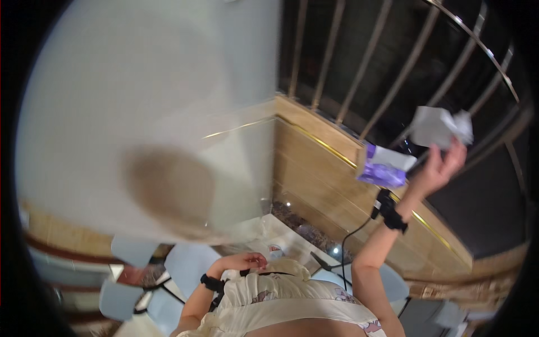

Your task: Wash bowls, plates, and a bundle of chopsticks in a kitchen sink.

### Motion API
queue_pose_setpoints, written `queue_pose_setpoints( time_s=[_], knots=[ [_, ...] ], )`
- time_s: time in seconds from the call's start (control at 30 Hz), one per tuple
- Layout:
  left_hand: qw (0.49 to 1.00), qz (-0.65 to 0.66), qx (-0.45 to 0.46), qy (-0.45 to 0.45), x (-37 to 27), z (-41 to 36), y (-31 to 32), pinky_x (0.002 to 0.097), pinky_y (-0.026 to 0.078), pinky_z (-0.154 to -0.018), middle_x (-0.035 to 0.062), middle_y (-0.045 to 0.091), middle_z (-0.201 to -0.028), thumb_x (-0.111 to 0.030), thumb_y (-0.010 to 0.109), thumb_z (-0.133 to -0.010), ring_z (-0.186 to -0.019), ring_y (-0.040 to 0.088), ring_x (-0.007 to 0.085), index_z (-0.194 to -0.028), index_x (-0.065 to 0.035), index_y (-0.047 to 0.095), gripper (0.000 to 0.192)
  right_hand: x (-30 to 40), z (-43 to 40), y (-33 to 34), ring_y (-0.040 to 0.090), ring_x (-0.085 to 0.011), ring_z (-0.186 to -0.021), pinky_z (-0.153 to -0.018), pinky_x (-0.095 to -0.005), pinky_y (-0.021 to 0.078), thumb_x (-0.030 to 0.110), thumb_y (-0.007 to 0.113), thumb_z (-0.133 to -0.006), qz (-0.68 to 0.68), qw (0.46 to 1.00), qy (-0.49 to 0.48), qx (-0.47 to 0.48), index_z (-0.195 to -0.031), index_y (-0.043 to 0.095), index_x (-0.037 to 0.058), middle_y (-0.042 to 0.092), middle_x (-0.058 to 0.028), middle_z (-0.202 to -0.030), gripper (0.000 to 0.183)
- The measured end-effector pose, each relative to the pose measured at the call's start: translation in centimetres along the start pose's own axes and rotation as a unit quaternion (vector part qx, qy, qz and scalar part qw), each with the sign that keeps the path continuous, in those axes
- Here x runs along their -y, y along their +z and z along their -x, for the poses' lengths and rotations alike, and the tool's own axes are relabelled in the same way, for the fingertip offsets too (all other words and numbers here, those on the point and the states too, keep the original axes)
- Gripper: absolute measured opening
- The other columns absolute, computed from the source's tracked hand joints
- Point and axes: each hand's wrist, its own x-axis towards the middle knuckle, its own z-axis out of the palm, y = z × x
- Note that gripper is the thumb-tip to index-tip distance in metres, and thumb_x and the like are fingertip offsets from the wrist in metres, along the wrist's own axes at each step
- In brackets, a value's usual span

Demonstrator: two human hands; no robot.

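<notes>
My right hand (447, 163) is raised at the right, with white tissue paper (433, 126) gripped in its fingers. Just left of that hand, a purple tissue pack (383, 170) sits on the tan window ledge (320, 122), a white sheet (393, 156) sticking out of it. My left hand (246, 261) is low, at the front of my cream dress (282, 290). Its fingers are loosely bent, and whether they hold anything is hidden. Black bands are on both wrists; a dark cable (344, 248) hangs from the right one.
Metal window bars (374, 63) stand behind the ledge, before dark glass. A large pale surface (126, 97) with a brown shadow fills the left, blurred. Light blue chairs (189, 261) surround me below. A gold trim strip (320, 141) runs along the tan wall.
</notes>
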Motion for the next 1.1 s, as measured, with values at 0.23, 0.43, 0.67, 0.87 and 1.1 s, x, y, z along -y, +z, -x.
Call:
queue_pose_setpoints(
  time_s=[0.23,0.43,0.67,0.87,1.1],
  knots=[
    [0.993,0.03,-0.078,0.089,1.9,6.9,-2.0,0.0257,0.04,-0.084,0.0049,0.055,-0.102,-0.012,0.043,-0.088,-0.095,0.05,0.0119,-0.114,-0.0011,0.047,0.028,10.1,5.5,-5.0,0.04,-0.0246,-0.107,-0.095,-0.0372,0.0316,0.01,0.05,-0.074,-0.597,0.8,0.047,-0.026,-0.11,0.045,0.0024,0.046,-0.0174,-0.112,0.037],
    [0.902,-0.011,-0.379,0.204,-0.4,16.6,-1.3,0.0278,0.039,-0.084,0.0071,0.056,-0.099,-0.01,0.045,-0.086,-0.094,0.051,0.0137,-0.111,-0.0003,0.049,0.027,22.2,9.1,-3.9,0.056,-0.0208,-0.062,-0.057,-0.0294,0.0454,0.009,0.055,-0.076,-0.819,0.476,-0.079,0.312,-0.068,0.054,0.0018,0.057,-0.0099,-0.079,0.011],
    [0.535,0.177,-0.605,0.562,1.7,23.1,1.3,0.0326,0.038,-0.076,0.0098,0.053,-0.085,-0.011,0.044,-0.081,-0.081,0.049,0.0201,-0.094,-0.0016,0.052,0.018,36.4,20.8,-0.6,0.055,-0.0225,-0.084,-0.07,-0.0255,0.0457,-0.005,0.05,-0.073,-0.751,0.371,0.01,0.546,-0.081,0.055,-0.0071,0.054,-0.016,-0.095,0.01],
    [0.336,0.25,-0.597,0.684,6.6,32.8,4.9,0.0295,0.036,-0.068,0.0046,0.047,-0.094,-0.011,0.047,-0.076,-0.077,0.044,0.0174,-0.094,-0.0073,0.05,0.018,48.9,31.2,-5.8,0.048,-0.0186,-0.095,-0.075,-0.0282,0.0424,0.006,0.057,-0.076,-0.664,0.113,-0.022,0.739,-0.097,0.057,0.0046,0.045,-0.0067,-0.11,0.022],
    [0.139,0.3,-0.59,0.736,11.0,38.1,8.2,0.0281,0.034,-0.062,0.001,0.049,-0.093,-0.01,0.047,-0.077,-0.071,0.04,0.0156,-0.092,-0.0091,0.052,0.016,53.5,34.7,-7.6,0.046,-0.0262,-0.096,-0.085,-0.0339,0.0353,0.02,0.059,-0.078,-0.675,0.038,-0.205,0.708,-0.105,0.055,0.0046,0.049,-0.0107,-0.108,0.031]
  ],
)
